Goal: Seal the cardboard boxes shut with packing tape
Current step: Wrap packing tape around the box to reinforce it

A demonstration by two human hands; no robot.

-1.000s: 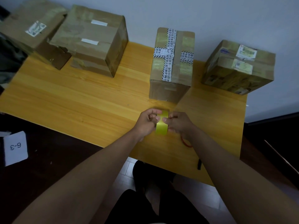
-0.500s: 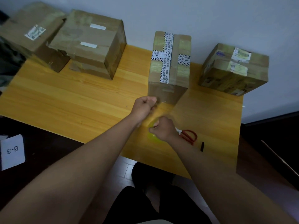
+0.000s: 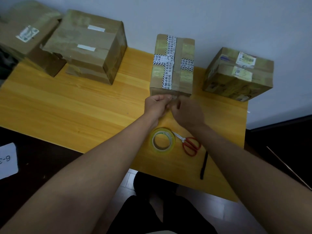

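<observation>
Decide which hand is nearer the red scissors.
Right. The right hand is just above the red scissors; the left hand is farther left, beyond the tape roll.

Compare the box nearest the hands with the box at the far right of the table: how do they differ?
The box nearest the hands wears black-and-white printed tape crossing its top; the far-right box has white and yellow labels instead. The first sits square to the viewer, the second is turned at an angle. Both are brown cardboard, closed.

A yellow wooden table (image 3: 70,105) stands pushed against a plain pale wall (image 3: 219,17); the light is dim, the surroundings dark, with pale floor tiles (image 3: 207,211) showing below its edge
</observation>
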